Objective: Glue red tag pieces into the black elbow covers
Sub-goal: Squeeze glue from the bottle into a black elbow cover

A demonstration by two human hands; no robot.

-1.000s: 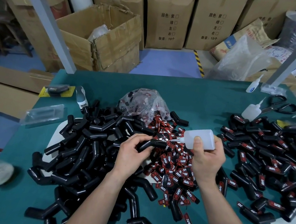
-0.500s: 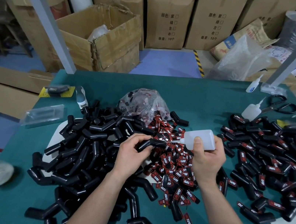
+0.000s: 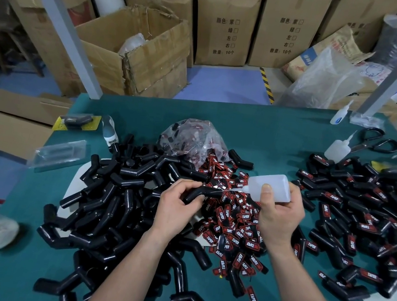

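Black plastic elbow cover [image 3: 201, 193] sits pinched in my left hand [image 3: 178, 207], thumb and fingers curled round its bend, above the heap of red printed tag pieces [image 3: 232, 226] on the green table [image 3: 260, 129]. My right hand [image 3: 279, 215] grips a translucent white squeeze glue bottle [image 3: 271, 186], thumb pressed on its side, nozzle slanting toward the cover's far end; whether the tip touches, I can't quite tell. Bare black covers [image 3: 118, 189] pile at my left, tagged covers [image 3: 364, 215] at my right.
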